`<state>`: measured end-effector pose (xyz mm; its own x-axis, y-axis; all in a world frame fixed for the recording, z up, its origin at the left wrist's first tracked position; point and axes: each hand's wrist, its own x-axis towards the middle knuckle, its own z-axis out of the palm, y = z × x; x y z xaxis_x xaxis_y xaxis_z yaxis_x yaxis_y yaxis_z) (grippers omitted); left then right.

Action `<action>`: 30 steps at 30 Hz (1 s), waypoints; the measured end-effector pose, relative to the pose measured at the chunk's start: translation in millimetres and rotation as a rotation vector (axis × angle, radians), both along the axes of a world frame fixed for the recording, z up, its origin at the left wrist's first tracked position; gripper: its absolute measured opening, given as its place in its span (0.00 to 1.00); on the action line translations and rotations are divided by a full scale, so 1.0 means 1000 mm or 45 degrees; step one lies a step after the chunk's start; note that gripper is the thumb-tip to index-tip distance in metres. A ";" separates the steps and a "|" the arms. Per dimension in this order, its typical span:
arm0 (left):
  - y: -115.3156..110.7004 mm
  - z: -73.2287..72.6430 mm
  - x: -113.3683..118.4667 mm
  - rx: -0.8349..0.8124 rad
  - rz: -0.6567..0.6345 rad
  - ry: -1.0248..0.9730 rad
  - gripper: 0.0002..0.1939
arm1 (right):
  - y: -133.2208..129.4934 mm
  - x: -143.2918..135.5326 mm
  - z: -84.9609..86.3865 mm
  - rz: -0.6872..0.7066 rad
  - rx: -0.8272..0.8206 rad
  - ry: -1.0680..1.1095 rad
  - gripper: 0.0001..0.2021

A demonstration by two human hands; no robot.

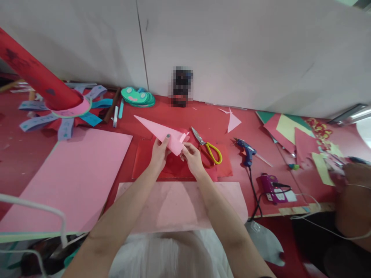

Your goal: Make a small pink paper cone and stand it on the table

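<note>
A pink paper cone [156, 129], its long tip pointing to the upper left, is held up between my two hands over red sheets [145, 160]. My left hand [159, 153] is closed on its lower side, with the thumb lying on top of the paper. At the wide end, the fingers of my right hand [191, 155] pinch the edge, where a small folded flap sticks up. Just right of my right hand lie scissors [213, 152] with yellow handles, blades pointing to the upper left.
A blue glue gun [247, 150] and a purple power strip [271, 187] with cords lie to the right. Pink scraps [233, 121] are behind. Pink sheets [78, 173] and a red paper tube [58, 90] stand left. At far right is another person's hand [358, 173].
</note>
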<state>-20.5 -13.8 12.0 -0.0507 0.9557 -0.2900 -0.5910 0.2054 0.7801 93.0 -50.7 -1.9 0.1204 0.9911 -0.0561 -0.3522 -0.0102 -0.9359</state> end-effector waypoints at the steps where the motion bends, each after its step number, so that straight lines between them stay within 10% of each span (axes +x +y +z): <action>1: 0.000 0.000 0.000 -0.001 -0.004 0.005 0.18 | 0.000 0.000 0.000 0.002 0.006 -0.005 0.12; 30: -0.003 -0.004 0.005 0.073 0.027 0.118 0.20 | -0.001 0.001 0.001 -0.094 -0.098 -0.132 0.13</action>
<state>-15.9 -17.1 8.4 -0.0952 0.9690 -0.2281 -0.5197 0.1470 0.8416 93.6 -51.4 -1.2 0.2016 0.9727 -0.1152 -0.2560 -0.0612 -0.9647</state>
